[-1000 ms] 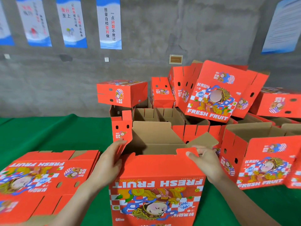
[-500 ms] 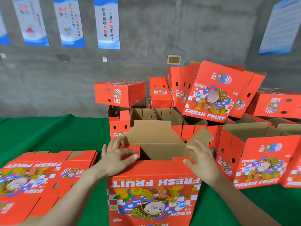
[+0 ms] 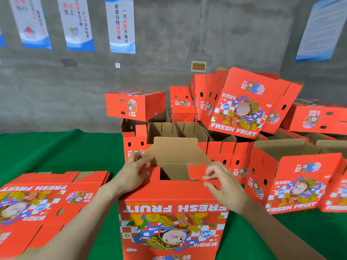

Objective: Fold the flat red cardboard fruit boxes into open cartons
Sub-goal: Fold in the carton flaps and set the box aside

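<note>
Since the earlier frame, the right tab (image 3: 197,171) is swung inward, pinched by the right hand (image 3: 222,183); the left corner flap (image 3: 153,172) is gripped by the left hand (image 3: 134,175). The carton (image 3: 172,209) is stood upright on the green cloth (image 3: 75,152); tabs are best creased squarely along scores.

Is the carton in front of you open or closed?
Open: the carton shows its brown inside, rear flap up; right hand pinches a red tab, left hand grips the opposite corner.

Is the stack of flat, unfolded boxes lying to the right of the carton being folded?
No, the stack of flat boxes lies on the green cloth to the left of the carton being folded.
</note>
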Demonstrator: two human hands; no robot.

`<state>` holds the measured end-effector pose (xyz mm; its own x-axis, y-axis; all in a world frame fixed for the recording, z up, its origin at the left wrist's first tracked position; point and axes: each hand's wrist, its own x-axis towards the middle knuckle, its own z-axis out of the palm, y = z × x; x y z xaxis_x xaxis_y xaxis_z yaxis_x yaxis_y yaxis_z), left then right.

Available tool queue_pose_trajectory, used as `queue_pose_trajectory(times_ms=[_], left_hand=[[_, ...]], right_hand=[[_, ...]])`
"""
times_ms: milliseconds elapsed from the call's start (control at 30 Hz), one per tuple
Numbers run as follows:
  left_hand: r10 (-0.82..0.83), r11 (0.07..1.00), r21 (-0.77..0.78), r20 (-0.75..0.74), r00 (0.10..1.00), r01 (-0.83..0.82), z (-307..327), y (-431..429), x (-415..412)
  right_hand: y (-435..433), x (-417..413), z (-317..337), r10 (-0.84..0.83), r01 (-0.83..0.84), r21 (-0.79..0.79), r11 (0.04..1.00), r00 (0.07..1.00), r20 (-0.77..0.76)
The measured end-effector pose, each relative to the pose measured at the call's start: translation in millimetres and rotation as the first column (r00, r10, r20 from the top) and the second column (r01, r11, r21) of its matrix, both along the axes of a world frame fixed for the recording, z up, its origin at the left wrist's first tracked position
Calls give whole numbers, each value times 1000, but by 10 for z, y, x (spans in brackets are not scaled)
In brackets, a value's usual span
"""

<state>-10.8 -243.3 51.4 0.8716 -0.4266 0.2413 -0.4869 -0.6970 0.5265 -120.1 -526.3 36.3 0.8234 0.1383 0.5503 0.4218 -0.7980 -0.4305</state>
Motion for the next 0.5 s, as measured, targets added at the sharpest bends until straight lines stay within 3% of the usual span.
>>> queue_pose_trajectory(times_ms=[167, 233, 333, 400, 500], left_hand=[[-26, 977, -211, 61, 998, 39, -8, 25, -35], [-28, 979, -197, 95, 995, 46, -30, 20, -32], [7, 986, -168, 120, 993, 14, -28, 10, -41], [41, 981, -192, 38, 998, -33, 3, 3, -51], [-6, 994, -112, -77, 997, -3, 30, -11, -29]], right_hand=[[30, 27, -15, -15, 9, 138, 990, 999, 44], [54, 24, -11, -45, 32, 247, 968, 998, 46], [41, 17, 37, -83, 104, 392, 914, 994, -70], [33, 44, 94, -89, 154, 369, 917, 978, -188], [45, 163, 169, -176, 238, 143, 961, 919, -353]])
